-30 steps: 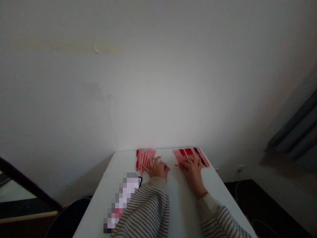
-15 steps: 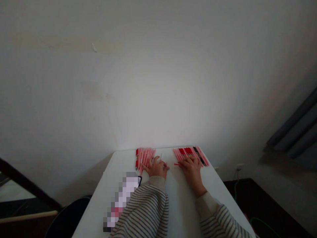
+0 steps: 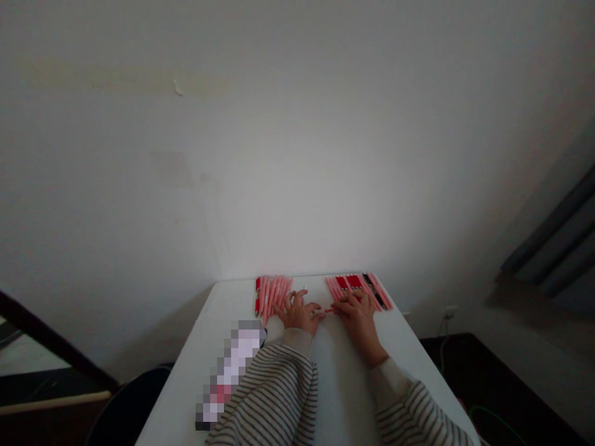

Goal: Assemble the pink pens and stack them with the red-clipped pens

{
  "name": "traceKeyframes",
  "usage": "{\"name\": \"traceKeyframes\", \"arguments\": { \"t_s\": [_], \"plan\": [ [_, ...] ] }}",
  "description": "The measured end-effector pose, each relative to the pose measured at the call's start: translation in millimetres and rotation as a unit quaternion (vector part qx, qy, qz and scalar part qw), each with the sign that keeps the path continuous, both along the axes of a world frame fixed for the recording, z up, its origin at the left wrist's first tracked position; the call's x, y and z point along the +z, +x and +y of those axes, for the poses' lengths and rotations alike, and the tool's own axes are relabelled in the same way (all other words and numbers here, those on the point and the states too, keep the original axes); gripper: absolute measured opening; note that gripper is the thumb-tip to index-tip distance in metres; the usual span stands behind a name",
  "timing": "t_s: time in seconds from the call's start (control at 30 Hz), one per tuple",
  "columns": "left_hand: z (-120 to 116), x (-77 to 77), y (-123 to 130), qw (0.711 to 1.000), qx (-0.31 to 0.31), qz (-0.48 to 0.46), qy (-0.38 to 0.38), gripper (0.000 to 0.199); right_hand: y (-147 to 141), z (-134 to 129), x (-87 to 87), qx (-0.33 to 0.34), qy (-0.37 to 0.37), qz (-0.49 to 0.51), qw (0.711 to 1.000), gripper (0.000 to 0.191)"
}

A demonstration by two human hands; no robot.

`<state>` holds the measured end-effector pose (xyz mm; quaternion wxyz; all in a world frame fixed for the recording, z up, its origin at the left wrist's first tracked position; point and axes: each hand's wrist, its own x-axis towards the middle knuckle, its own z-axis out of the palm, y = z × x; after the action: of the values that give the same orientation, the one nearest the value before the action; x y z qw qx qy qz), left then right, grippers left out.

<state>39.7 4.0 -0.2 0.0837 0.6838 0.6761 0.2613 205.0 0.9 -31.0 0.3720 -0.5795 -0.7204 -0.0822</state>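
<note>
So the left hand [image 3: 301, 313] has its fingers loosely spread, thumb and index close to one end of a short pink stick [image 3: 328, 311]; can't tell if they've really got hold of it. The right hand [image 3: 357, 314] looks pinched on the other end, fingers bent and bunched. That stick's low over the white table [image 3: 344, 384], between the two hands. Pink pens [image 3: 273, 294] lie beside the left hand, and a neater row of pink, red and black pens [image 3: 343, 284] sits just past the right.

Single head-worn view, facing forward and down: flat grey-white wall [image 3: 297, 136] toward twelve o'clock, smooth white tabletop [image 3: 343, 371] toward six.
</note>
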Motion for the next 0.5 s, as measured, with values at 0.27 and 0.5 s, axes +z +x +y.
{"name": "traceKeyframes", "arguments": {
  "t_s": [0.27, 0.5],
  "plan": [
    [-1.2, 1.9, 1.1, 1.0, 0.0, 0.014, -0.007, 0.009, -1.1, 0.0, 0.9, 0.019, -0.002, 0.005, 1.0, 0.014],
    [-1.5, 2.5, 0.1, 1.0, -0.007, 0.001, -0.014, 0.008, 0.6, 0.8, -0.4, 0.006, -0.001, 0.003, 1.0, 0.015]
  ]
}}
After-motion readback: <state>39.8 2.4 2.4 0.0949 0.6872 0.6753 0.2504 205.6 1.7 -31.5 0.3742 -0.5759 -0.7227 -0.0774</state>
